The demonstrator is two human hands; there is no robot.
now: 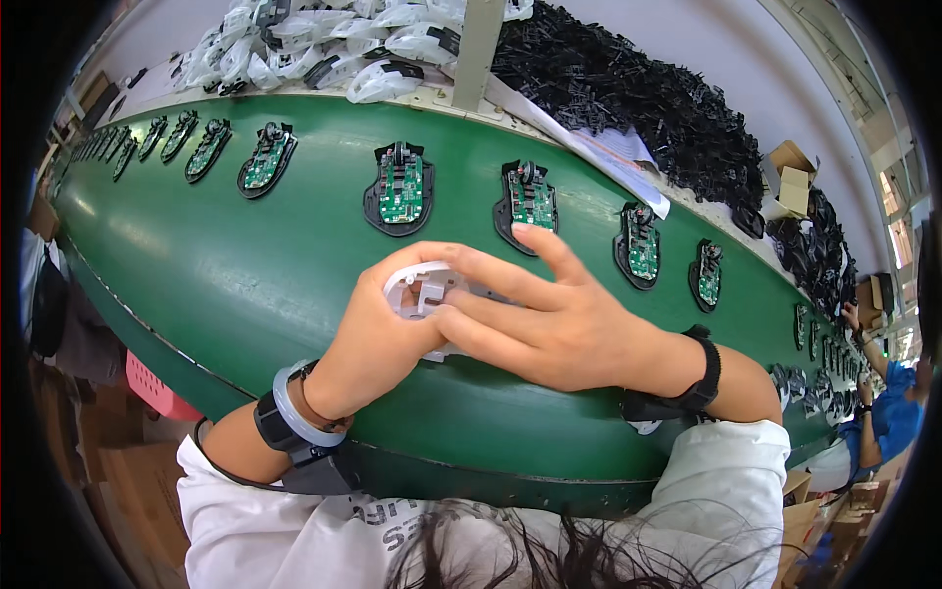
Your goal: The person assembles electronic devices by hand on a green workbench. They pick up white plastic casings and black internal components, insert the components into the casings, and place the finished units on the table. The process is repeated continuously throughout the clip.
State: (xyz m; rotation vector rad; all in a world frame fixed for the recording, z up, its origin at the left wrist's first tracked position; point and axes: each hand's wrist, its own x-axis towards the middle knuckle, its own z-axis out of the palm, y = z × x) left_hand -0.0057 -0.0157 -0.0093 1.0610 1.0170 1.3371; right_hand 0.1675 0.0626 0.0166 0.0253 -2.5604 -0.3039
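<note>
Between my two hands, over the green belt, is a white plastic mouse shell (412, 285), its hollow inner side partly showing. My left hand (378, 329) is closed round its left edge. My right hand (549, 319) reaches across from the right, with fingers bent into and over the shell; whatever its fingertips pinch is hidden. Just beyond my hands lie computer mouse bases with green circuit boards: one mouse base (399, 191) straight ahead and another mouse base (530, 201) behind my right fingers.
More mouse bases (267, 162) line the green conveyor belt (265, 324) on both sides. White shells (392, 79) and small black parts (628, 88) are heaped along the far ledge. A pink basket (157, 388) stands below left. A person in blue (888, 412) works at far right.
</note>
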